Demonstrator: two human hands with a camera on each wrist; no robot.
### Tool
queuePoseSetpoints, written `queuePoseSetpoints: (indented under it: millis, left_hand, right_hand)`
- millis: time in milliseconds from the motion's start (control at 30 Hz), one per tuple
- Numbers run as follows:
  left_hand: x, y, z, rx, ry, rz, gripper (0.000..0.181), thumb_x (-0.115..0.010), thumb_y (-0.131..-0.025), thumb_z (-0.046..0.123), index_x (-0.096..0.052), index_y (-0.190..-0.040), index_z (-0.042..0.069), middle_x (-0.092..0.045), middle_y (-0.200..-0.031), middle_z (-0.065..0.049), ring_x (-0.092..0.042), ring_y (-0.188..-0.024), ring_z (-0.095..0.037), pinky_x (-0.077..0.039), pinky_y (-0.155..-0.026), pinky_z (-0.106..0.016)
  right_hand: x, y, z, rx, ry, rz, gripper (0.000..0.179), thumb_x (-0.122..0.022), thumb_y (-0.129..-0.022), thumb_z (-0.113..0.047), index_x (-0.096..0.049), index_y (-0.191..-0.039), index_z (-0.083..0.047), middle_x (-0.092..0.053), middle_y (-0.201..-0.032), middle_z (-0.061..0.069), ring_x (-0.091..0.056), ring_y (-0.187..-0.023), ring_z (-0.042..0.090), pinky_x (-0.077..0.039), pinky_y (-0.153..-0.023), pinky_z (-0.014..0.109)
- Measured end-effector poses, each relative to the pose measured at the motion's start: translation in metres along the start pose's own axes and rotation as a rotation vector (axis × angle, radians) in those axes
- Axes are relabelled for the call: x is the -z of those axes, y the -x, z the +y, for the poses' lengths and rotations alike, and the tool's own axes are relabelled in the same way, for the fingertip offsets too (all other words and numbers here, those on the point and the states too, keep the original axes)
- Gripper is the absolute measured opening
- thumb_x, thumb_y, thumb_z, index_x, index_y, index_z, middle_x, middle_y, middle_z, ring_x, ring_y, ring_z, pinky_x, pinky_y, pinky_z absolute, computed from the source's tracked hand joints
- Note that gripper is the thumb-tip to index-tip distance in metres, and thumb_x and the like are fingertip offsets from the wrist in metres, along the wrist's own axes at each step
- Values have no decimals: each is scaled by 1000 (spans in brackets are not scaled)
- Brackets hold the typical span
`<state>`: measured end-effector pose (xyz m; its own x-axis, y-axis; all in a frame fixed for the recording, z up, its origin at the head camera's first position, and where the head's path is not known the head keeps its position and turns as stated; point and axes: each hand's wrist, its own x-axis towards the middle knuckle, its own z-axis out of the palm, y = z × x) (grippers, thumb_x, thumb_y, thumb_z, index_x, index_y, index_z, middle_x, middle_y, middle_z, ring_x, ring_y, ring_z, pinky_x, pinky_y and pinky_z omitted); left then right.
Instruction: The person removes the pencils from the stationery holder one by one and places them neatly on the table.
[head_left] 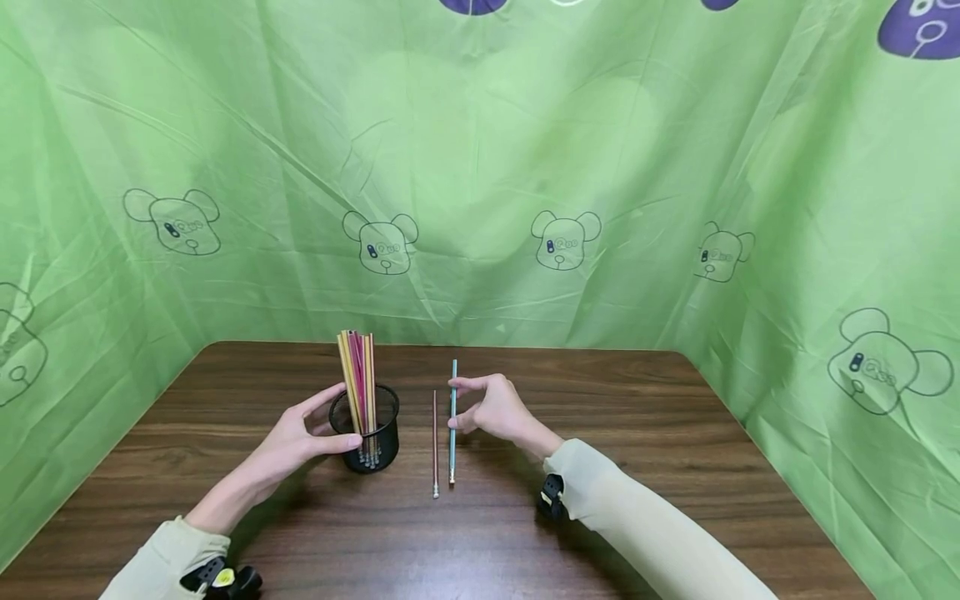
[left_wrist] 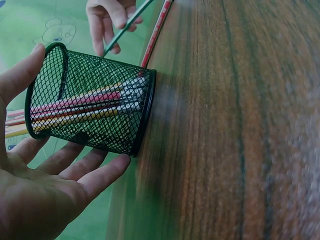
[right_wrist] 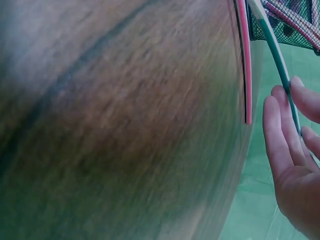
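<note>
My left hand (head_left: 288,440) holds a black mesh pencil cup (head_left: 387,440), thumb at the near side of the rim and the other fingers around the far side. Inside the cup, several yellow and pink-red pencils (head_left: 357,375) stand with their metal-and-eraser ends down. Between thumb and fingertips, my right hand (head_left: 501,410) pinches a teal pencil (head_left: 453,450), its eraser end toward me. The left wrist view shows this teal pencil (left_wrist: 126,27) slanting up off the table. A red pencil (head_left: 436,442) lies on the table between the cup and the right hand.
The brown wood-grain table (head_left: 645,517) carries all these things. Green curtain (head_left: 480,167) printed with bear faces hangs behind it and along both sides. Black straps with small devices sit at both wrists, over pale sleeves (head_left: 622,508).
</note>
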<state>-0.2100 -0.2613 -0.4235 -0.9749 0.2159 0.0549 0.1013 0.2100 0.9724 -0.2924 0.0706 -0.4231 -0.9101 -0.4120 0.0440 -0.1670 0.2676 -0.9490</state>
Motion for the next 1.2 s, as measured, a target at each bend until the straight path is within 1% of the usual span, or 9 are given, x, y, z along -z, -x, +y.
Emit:
queuePoseSetpoints:
  millis: [133,267,600,800,1200]
  left_hand:
    - [0,0,0,-4,-1,-2,94,-84,-91,17,-29,-166,7,-37,-164,-24,-45,-142,-47,-48,-96,-24]
    - [0,0,0,-9,-6,-2,93,-84,-91,16,-29,-166,7,-36,-164,-24,-45,-142,-47,-48,-96,-24]
    - [0,0,1,-6,-11,-2,93,-84,-91,17,-30,-166,8,-36,-164,-23,-46,-141,-46,-48,-96,-25]
    - [1,1,1,-10,-12,-6,93,-84,-91,16,-30,-166,8,-36,-164,-23,-45,-142,-46,-48,-96,-25]
    - [0,0,1,-10,-9,-3,93,-84,-91,16,-30,-166,7,-39,-162,-24,-47,-141,-46,-48,-96,-24]
  right_hand:
    - [-1,1,2,-20,-6,-7,64,-86,-78,12,-69,-138,-3,-66,-127,25,-75,-66,40,-63,-63,41]
    - [-2,1,6,-23,-13,-11,66,-86,-77,13,-67,-138,2,-67,-124,27,-74,-66,43,-63,-62,43]
    - [-5,-2,8,-61,-14,-38,65,-86,-76,15,-67,-137,5,-68,-124,29,-76,-67,38,-63,-64,40]
    - [-5,-1,10,-89,18,-48,65,-89,-74,11,-69,-136,2,-70,-124,22,-76,-65,32,-62,-65,36]
    - [-7,-3,11,-120,7,-65,64,-87,-75,13,-69,-135,4,-68,-126,23,-75,-63,33,-62,-62,37]
